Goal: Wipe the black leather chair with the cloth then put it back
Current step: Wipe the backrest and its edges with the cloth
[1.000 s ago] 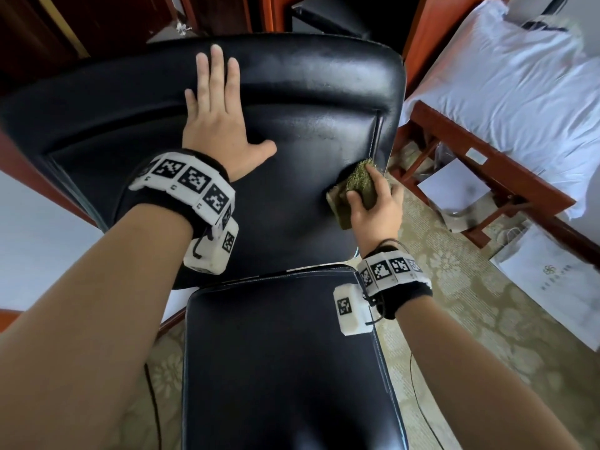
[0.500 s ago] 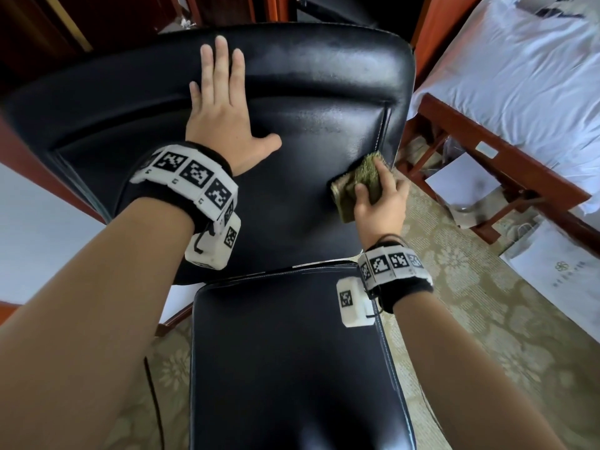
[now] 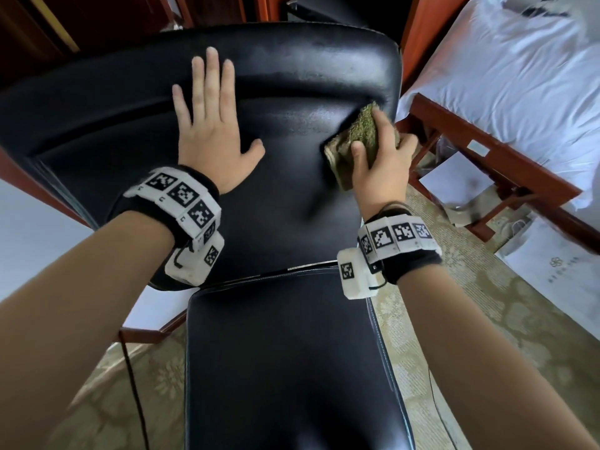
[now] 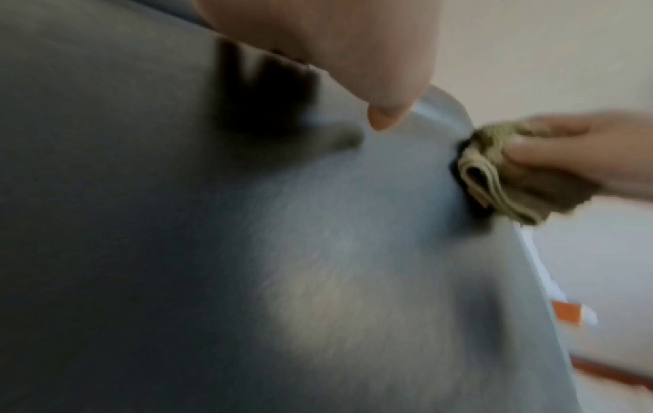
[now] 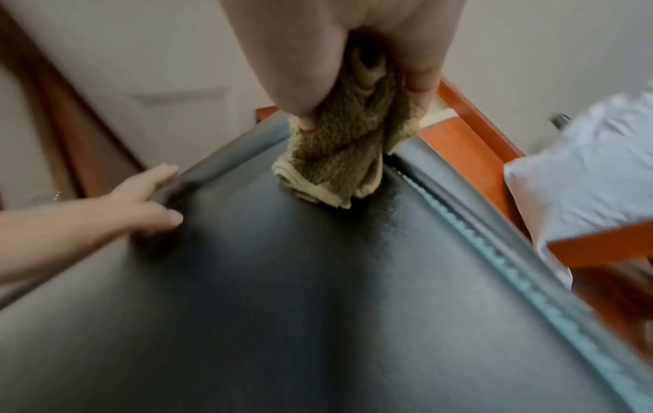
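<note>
The black leather chair (image 3: 292,92) fills the middle of the head view, its backrest tipped away and its seat (image 3: 285,368) below. My left hand (image 3: 211,125) lies flat on the backrest with straight, spread fingers, pressing the leather. My right hand (image 3: 380,157) grips a folded olive-green cloth (image 3: 360,138) and holds it against the backrest near its right edge seam. The cloth (image 5: 339,162) shows bunched under thumb and fingers in the right wrist view, touching the leather (image 5: 318,279). From the left wrist, the cloth (image 4: 502,178) sits at the chair's right edge.
A red wooden bed frame (image 3: 487,151) with white bedding (image 3: 519,76) stands close on the right. Papers and a white bag (image 3: 558,271) lie on the patterned carpet (image 3: 454,319). Dark wooden furniture (image 3: 48,27) stands behind the chair. A black cable (image 3: 133,384) runs down the floor at left.
My right hand has slid the cloth up the backrest along its right edge. The left hand has stayed flat on the leather.
</note>
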### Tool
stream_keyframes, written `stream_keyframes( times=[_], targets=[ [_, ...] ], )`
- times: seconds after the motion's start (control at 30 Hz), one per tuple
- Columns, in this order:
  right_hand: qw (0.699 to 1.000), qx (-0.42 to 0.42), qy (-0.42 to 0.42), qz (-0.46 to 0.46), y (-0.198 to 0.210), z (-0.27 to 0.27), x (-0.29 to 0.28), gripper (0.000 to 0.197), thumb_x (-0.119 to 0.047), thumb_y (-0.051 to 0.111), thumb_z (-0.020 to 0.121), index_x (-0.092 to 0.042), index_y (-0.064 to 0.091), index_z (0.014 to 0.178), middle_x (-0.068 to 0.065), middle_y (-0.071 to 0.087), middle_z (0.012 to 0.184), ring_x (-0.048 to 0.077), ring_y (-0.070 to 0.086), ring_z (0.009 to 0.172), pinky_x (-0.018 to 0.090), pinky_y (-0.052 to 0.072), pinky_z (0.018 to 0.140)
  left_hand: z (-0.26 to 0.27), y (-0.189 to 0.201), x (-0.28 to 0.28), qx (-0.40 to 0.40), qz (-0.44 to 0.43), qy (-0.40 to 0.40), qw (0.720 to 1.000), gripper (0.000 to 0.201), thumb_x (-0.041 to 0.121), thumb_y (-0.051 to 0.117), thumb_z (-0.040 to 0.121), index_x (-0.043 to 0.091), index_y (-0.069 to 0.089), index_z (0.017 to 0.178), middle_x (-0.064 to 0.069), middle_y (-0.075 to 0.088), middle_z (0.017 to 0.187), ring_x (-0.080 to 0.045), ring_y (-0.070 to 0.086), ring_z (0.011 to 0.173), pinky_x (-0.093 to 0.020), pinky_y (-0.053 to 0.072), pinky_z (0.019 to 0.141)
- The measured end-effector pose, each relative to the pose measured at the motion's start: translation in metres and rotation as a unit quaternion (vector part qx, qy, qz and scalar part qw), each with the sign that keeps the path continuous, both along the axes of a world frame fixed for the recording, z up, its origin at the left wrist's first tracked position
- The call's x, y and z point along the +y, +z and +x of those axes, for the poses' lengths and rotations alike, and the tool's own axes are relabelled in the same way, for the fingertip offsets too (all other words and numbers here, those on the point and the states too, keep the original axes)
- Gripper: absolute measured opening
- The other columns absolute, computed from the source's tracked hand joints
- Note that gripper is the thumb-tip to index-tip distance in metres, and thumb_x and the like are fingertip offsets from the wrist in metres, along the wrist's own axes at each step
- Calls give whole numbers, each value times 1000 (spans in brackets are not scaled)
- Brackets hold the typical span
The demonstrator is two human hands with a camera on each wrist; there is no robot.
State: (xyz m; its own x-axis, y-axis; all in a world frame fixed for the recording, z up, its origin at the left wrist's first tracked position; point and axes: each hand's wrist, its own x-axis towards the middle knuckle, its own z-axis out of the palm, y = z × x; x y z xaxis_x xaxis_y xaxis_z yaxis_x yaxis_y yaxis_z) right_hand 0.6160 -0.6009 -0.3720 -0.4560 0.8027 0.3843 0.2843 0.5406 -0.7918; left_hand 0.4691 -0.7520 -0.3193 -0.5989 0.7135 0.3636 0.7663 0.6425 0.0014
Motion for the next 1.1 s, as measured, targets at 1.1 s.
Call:
stream_keyframes(
  times=[1.1],
  targets=[
    [999,1,3,-36,-95,34,-22,45,-12,60,85,-9,52,129,9,34,102,17,44,87,0,27,88,3,-57,9,49,-115,6,992,127,78,51,65,2,-14,144,-27,-7,153,-43,-4,141,-66,-1,105]
  ],
)
